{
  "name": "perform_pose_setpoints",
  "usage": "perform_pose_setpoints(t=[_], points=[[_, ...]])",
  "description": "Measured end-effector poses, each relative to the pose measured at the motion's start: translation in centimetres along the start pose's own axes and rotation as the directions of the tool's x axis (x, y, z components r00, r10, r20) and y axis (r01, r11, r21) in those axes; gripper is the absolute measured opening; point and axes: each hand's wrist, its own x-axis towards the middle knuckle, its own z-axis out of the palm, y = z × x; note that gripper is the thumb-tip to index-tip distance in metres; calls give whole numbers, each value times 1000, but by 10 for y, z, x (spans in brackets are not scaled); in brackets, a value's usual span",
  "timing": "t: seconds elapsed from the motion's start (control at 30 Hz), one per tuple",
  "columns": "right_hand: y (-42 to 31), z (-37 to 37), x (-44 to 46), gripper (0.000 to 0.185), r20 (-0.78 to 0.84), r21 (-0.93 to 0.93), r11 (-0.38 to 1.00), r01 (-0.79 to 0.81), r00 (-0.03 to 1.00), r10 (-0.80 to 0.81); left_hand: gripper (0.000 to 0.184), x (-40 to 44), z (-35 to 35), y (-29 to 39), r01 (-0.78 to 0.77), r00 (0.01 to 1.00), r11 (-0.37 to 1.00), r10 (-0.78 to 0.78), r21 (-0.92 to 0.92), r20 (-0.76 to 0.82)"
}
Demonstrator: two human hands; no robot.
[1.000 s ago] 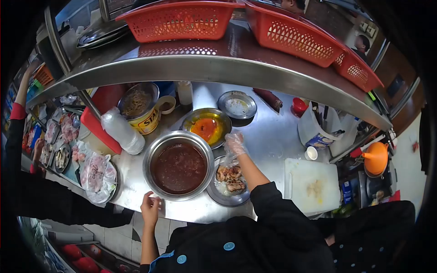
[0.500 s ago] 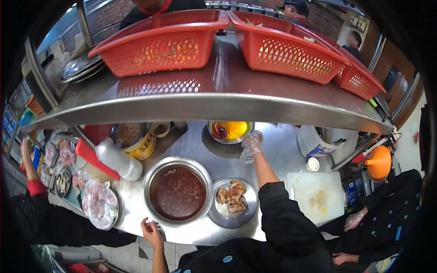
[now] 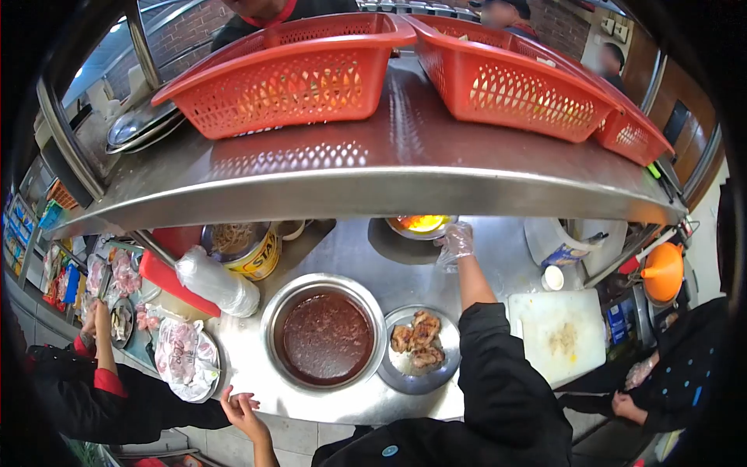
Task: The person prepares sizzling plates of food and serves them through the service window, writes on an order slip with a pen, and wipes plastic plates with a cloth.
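My right hand [image 3: 457, 243], in a clear plastic glove, is closed at the right rim of a metal bowl [image 3: 406, 233] with bright yellow-orange contents. The shelf hides the bowl's far part. My bare left hand [image 3: 243, 411] hangs at the counter's front edge with its fingers apart, holding nothing. Nearest to it are a steel pot [image 3: 268, 327] of dark brown sauce [image 3: 325, 336] and a plate of plastic-wrapped meat [image 3: 183, 354]. Right of the pot, browned chicken pieces [image 3: 424, 336] lie on rice on a round metal plate [image 3: 391, 373].
A steel shelf [image 3: 389, 191] with red baskets [image 3: 288, 93] crosses above the counter. A white cutting board [image 3: 545, 319], small cup [image 3: 552, 278] and white bucket [image 3: 548, 237] stand right. Plastic cups [image 3: 218, 282] and a yellow tub [image 3: 261, 261] stand left. Co-workers' hands [image 3: 97, 327] are at both sides.
The bowl and my right hand have moved farther back, with more of the bowl under the shelf. My left hand has moved left, away from the pot. The whole view has shifted slightly.
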Motion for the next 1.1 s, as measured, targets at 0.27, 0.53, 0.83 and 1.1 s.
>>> perform_pose_setpoints(t=[0.27,0.53,0.83,1.1], points=[[57,-139,-200,26,-195,-75,992,-99,977,83,34,5,78,75,-5,899,946,145,-323,412],[214,-272,-469,11,-169,-245,899,-362,929,329,36,-76,168,110,6,579,869,400,-494,710],[377,-336,-613,7,-405,48,678,-733,607,684,33,-227,270,138,88,391,897,369,-434,843],[443,-322,-539,12,-419,-226,663,-713,686,595,33,-311,309,172,-73,287,916,398,-395,871]])
